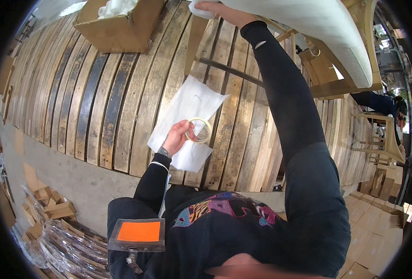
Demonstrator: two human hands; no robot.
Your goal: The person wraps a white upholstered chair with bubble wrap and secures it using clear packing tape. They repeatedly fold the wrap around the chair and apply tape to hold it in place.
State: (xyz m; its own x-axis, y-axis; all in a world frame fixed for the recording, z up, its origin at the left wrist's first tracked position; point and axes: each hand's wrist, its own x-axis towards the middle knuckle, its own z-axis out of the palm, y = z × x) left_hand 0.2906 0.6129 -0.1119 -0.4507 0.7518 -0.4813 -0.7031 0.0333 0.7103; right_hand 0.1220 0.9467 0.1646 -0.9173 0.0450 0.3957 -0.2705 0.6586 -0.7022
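My left hand (180,136) is closed on a roll of pale tape (210,131), its fingers through and around the ring. Beneath it a white foam sheet (187,102) lies on the slatted wooden table (136,107). My right arm stretches to the top edge of the view. There my right hand (215,8) grips a piece of white foam wrap (202,12) at the end of a wooden chair part (196,44); some fingers are hidden. The chair has a pale upholstered cushion (331,32) and stands tipped on the table.
An open cardboard box (117,32) with white rolls sits at the far left of the table. At right, a person (380,101) is near another wooden chair frame (389,139). Plastic-wrapped pieces (62,242) lie at lower left; flat cartons (371,228) are stacked at lower right.
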